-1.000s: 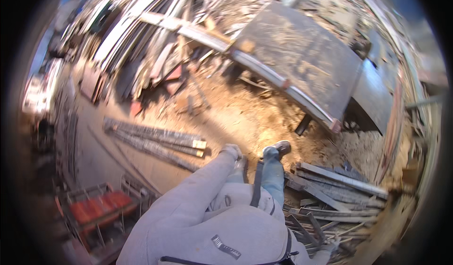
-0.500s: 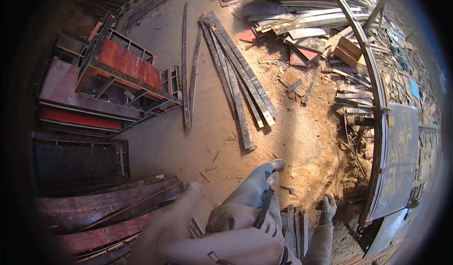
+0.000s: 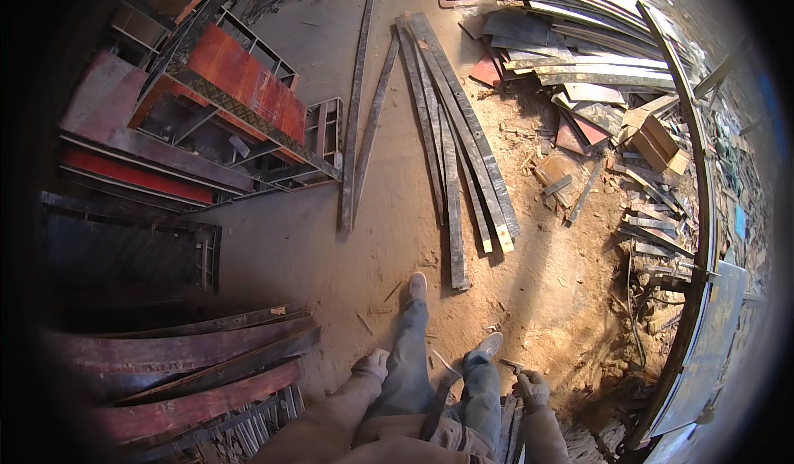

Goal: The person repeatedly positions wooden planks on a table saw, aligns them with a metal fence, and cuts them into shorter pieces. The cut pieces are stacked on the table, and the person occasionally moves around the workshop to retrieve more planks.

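Note:
My left hand [image 3: 374,363], which looks gloved, hangs beside my left leg with its fingers curled; nothing shows in it. My right hand [image 3: 533,388], also pale and glove-like, is by my right leg, fingers bent in and no held thing visible. Just beyond it in the picture, a small dark piece [image 3: 511,366] appears to lie on the ground, its kind unclear. A dark strap [image 3: 438,408] dangles at my waist. Ahead on the dirt, several long dark planks [image 3: 453,216] lie fanned out, and two thin strips [image 3: 357,117] rest to their left.
Red panels with metal frames [image 3: 248,83] are stacked at left. Long reddish boards [image 3: 198,348] lie near on the left. Scrap wood [image 3: 579,104] and a cardboard box [image 3: 657,143] are heaped at far right. A long beam [image 3: 703,183] and a large sheet [image 3: 711,340] border the right.
I have stepped, and my left foot is now in front. My left hand, blurred before, sits lower in view beside my leg. My right hand has come closer to my legs.

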Action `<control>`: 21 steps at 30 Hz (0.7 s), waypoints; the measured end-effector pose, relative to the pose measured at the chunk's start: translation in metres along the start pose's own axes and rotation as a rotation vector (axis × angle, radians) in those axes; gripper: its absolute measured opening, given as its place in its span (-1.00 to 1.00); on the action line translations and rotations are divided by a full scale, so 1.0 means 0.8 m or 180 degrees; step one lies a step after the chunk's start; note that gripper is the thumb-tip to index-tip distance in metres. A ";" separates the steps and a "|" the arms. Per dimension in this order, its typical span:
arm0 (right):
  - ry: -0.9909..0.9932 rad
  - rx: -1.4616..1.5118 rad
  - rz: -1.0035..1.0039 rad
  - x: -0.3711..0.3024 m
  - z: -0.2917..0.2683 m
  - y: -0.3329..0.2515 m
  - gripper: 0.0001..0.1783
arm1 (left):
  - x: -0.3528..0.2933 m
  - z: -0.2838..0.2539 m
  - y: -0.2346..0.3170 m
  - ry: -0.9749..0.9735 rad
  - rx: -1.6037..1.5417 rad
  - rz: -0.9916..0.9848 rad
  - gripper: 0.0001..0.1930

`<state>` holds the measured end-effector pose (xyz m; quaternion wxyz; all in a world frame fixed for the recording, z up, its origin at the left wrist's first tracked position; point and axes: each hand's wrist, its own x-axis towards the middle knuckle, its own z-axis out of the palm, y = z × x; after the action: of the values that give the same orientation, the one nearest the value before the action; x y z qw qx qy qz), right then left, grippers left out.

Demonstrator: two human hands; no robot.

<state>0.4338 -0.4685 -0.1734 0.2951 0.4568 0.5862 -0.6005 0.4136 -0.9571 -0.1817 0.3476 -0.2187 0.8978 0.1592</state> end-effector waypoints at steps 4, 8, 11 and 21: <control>0.0340 -0.0473 0.0420 0.085 0.056 -0.036 -0.62 | 0.089 0.026 -0.004 -0.0430 -0.0707 0.0289 -0.74; -0.0066 -0.0584 0.0025 0.255 0.172 -0.037 -0.51 | 0.240 0.055 0.013 -0.0385 -0.2090 0.0260 -0.68; 0.0102 -0.2335 0.0385 0.352 0.244 -0.019 -0.17 | 0.316 0.080 0.041 -0.0813 -0.2335 -0.0163 -0.67; 0.0624 -0.3874 -0.1209 0.669 0.417 0.065 0.52 | 0.469 0.144 0.177 -0.0134 -0.2755 0.1637 -0.66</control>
<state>0.1942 -0.7033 -0.7095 0.3351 0.1486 0.9169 -0.1578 0.1575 -0.8911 -0.5045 0.1927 -0.1112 0.7671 0.6017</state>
